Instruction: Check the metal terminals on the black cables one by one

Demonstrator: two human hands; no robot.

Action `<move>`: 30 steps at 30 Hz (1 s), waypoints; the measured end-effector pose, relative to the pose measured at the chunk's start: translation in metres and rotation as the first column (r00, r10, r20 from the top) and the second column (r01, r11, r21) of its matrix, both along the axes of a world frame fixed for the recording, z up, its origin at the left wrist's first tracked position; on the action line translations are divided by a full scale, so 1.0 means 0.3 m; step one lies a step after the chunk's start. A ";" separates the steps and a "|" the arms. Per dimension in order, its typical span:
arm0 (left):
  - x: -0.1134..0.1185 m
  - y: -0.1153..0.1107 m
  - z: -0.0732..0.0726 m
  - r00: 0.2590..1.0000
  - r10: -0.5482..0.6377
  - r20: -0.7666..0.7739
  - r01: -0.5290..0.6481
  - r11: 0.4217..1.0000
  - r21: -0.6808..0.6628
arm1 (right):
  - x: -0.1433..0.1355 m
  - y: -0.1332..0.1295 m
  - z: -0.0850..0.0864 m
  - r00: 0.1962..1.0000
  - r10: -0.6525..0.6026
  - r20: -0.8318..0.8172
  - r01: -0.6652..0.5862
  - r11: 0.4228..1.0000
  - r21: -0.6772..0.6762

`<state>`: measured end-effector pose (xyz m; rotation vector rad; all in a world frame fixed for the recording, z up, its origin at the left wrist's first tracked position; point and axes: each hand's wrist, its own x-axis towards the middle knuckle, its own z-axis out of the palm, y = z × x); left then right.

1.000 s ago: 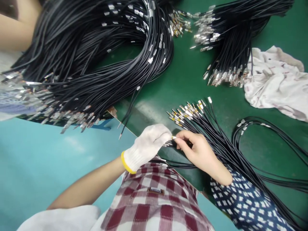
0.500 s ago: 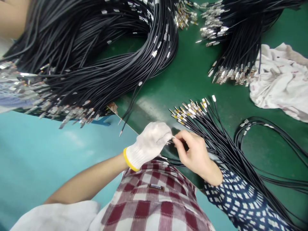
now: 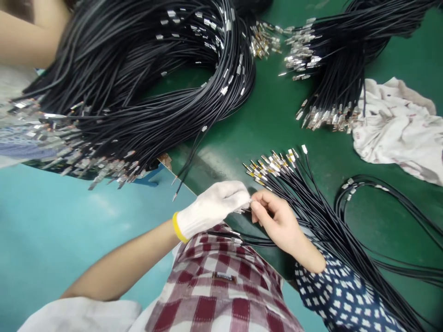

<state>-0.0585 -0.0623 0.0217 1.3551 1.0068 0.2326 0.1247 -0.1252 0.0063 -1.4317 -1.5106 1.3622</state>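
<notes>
My left hand (image 3: 214,205), in a white glove with a yellow cuff, is closed at the fingertips near the table's front edge. My bare right hand (image 3: 278,219) pinches right beside it, and the fingertips of both nearly meet. What lies between them is too small to make out. Below the hands, a few black cables (image 3: 256,240) with silvery ends run across my checked apron (image 3: 207,272). Just behind my right hand spreads a bundle of black cables (image 3: 311,203) with metal and yellow-marked tips (image 3: 273,166).
A large coil of black cables (image 3: 166,106) covers the left of the green table (image 3: 270,110). Another cable pile (image 3: 342,69) and a crumpled white cloth (image 3: 398,129) lie at the back right. Another person's arm (image 3: 31,41) shows at the upper left.
The fingers of my right hand have drawn closer together and nearer to my gloved left fingertips. The view has shifted slightly, and more of the other person's arm shows.
</notes>
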 end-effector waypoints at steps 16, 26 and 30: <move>0.233 0.132 -0.102 0.730 0.350 0.587 0.022 0.846 -0.532 | -0.026 0.023 -0.041 0.993 0.035 0.111 -0.023 0.994 -0.110; 0.231 0.124 -0.168 0.723 0.288 0.628 0.074 0.871 -0.485 | -0.043 0.026 -0.042 0.994 0.008 0.112 0.009 0.988 -0.154; 0.236 0.124 -0.164 0.730 0.290 0.619 0.065 0.872 -0.485 | -0.045 0.024 -0.039 0.991 0.004 0.135 0.015 0.989 -0.144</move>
